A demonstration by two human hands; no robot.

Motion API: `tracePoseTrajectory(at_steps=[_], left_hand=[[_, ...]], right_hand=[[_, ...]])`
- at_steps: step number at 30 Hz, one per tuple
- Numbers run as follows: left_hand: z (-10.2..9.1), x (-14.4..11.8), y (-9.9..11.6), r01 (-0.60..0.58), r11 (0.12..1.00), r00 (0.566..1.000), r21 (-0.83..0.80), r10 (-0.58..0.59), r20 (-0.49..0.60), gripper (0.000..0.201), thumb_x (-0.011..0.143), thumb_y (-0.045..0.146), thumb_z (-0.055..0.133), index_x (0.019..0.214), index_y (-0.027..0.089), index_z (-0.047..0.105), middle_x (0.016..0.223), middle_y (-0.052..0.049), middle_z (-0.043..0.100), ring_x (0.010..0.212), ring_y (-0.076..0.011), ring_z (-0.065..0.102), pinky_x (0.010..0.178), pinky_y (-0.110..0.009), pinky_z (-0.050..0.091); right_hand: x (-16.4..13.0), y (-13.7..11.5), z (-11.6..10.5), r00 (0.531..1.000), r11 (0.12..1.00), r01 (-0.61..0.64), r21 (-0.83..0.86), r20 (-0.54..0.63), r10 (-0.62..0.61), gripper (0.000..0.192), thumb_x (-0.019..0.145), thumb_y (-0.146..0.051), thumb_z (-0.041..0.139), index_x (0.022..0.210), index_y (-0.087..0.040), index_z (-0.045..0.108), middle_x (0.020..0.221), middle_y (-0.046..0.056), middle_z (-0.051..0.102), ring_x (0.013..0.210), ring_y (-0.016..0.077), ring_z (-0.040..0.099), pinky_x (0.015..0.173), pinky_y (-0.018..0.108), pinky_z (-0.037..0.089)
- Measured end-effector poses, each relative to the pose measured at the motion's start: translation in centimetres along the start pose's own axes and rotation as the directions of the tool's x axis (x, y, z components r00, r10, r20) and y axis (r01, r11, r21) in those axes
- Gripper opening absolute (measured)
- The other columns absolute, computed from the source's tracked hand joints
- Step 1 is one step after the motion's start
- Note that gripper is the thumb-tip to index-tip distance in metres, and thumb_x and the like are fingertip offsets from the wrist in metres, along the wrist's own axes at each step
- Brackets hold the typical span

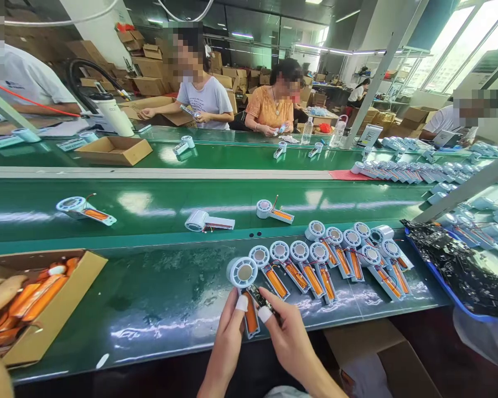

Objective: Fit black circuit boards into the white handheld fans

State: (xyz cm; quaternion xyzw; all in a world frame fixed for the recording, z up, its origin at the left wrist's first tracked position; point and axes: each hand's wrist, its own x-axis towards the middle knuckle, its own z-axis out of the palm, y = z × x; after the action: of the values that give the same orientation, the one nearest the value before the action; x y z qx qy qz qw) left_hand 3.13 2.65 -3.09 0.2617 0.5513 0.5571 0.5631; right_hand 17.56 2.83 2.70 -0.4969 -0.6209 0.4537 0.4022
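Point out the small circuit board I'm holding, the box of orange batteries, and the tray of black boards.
circuit board (260,298), head view, on its dark middle.
box of orange batteries (81,279), head view, on its right cardboard wall.
tray of black boards (452,292), head view, on its blue front rim.

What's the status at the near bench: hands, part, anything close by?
Left hand and right hand both pinching one fan unit at the bench edge. Small circuit board at its handle, under taped fingertips. Row of fan units just right.

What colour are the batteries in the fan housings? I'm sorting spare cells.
Orange, seen in the head view along the row of batteries by the hands.
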Motion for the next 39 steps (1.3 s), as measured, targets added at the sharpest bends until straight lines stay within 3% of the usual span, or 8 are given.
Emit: tracePoseTrajectory(at_steps=[5,10,16,22,27,31,36,39], left_hand=[[1.2,-0.9,0.0,0.017,0.997,0.999,0.075,-0.014,-0.045,0.055,0.087,0.055,0.062,0.135,0.028,0.058,0.14,-0.007,0.064,0.139,-0.0286,0.051,0.114,-0.042,0.044],[1.1,-1.1,0.4,0.02,0.954,0.994,0.299,0.013,-0.106,0.057,0.089,0.057,0.055,0.136,0.025,0.054,0.153,-0.01,0.052,0.148,-0.029,0.038,0.119,-0.045,0.036],[0.3,-0.5,0.7,0.073,0.903,0.983,0.424,0.008,-0.186,0.042,0.088,0.051,0.056,0.119,0.024,0.065,0.13,-0.012,0.071,0.13,-0.0312,0.06,0.1,-0.043,0.054],[-1.5,-0.2,3.9,-0.125,0.831,0.99,0.542,0.144,0.008,0.047,0.082,0.058,0.057,0.107,0.021,0.07,0.108,-0.013,0.078,0.094,-0.0307,0.074,0.087,-0.044,0.058],[-0.7,-1.0,6.2,-0.221,0.876,0.967,0.429,0.253,-0.019,0.041,0.085,0.058,0.057,0.097,0.021,0.068,0.102,-0.01,0.075,0.093,-0.0257,0.071,0.084,-0.037,0.057],[-0.1,-0.6,5.6,-0.239,0.867,0.958,0.437,0.283,-0.039,0.038,0.085,0.056,0.057,0.091,0.02,0.066,0.096,-0.009,0.074,0.089,-0.0247,0.07,0.082,-0.035,0.058],[-1.3,2.4,4.8,-0.388,0.679,0.835,0.624,0.545,-0.074,0.04,0.087,0.052,0.053,0.104,0.018,0.064,0.11,-0.016,0.071,0.101,-0.0322,0.069,0.091,-0.049,0.056],[-1.2,4.5,5.1,-0.521,0.492,0.745,0.698,0.66,0.091,0.041,0.09,0.045,0.048,0.118,0.019,0.062,0.133,-0.017,0.064,0.126,-0.0327,0.059,0.11,-0.052,0.045]], right_hand=[[-1.1,1.2,2.6,0.992,0.722,0.119,-0.682,0.051,-0.114,0.055,0.095,-0.014,0.046,0.15,-0.014,0.048,0.093,0.014,0.073,0.074,0.0271,0.073,0.064,0.035,0.059],[-1.4,1.1,3.2,0.985,0.447,0.169,-0.879,0.171,-0.036,0.067,0.089,-0.013,0.059,0.153,-0.016,0.039,0.08,0.009,0.071,0.064,0.0262,0.072,0.057,0.033,0.058],[-0.6,1.2,2.9,0.949,0.517,0.316,-0.796,0.252,-0.191,0.072,0.09,-0.012,0.052,0.156,-0.005,0.025,0.119,0.022,0.066,0.09,0.0257,0.071,0.072,0.033,0.061],[1.1,2.3,3.2,0.941,0.414,0.326,-0.85,0.251,-0.228,0.064,0.086,-0.007,0.054,0.148,0.002,0.038,0.094,0.016,0.069,0.079,0.0279,0.067,0.07,0.04,0.059],[1.9,3.7,4.4,0.898,0.354,0.367,-0.86,0.229,-0.376,0.063,0.086,-0.008,0.058,0.146,0.003,0.04,0.142,0.029,0.054,0.129,0.0381,0.053,0.102,0.049,0.049],[2.5,3.8,5.0,0.924,0.406,0.322,-0.855,0.192,-0.33,0.069,0.091,-0.024,0.064,0.148,0.003,0.037,0.149,0.028,0.048,0.135,0.0385,0.049,0.106,0.049,0.047],[2.7,3.5,4.5,0.939,0.475,0.307,-0.824,0.182,-0.291,0.069,0.093,-0.023,0.062,0.153,-0.003,0.033,0.139,0.022,0.06,0.127,0.0324,0.057,0.107,0.046,0.048],[2.5,3.7,5.1,0.95,0.452,0.255,-0.855,0.136,-0.28,0.068,0.095,-0.029,0.065,0.152,-0.007,0.037,0.142,0.024,0.057,0.13,0.035,0.055,0.107,0.05,0.049]])
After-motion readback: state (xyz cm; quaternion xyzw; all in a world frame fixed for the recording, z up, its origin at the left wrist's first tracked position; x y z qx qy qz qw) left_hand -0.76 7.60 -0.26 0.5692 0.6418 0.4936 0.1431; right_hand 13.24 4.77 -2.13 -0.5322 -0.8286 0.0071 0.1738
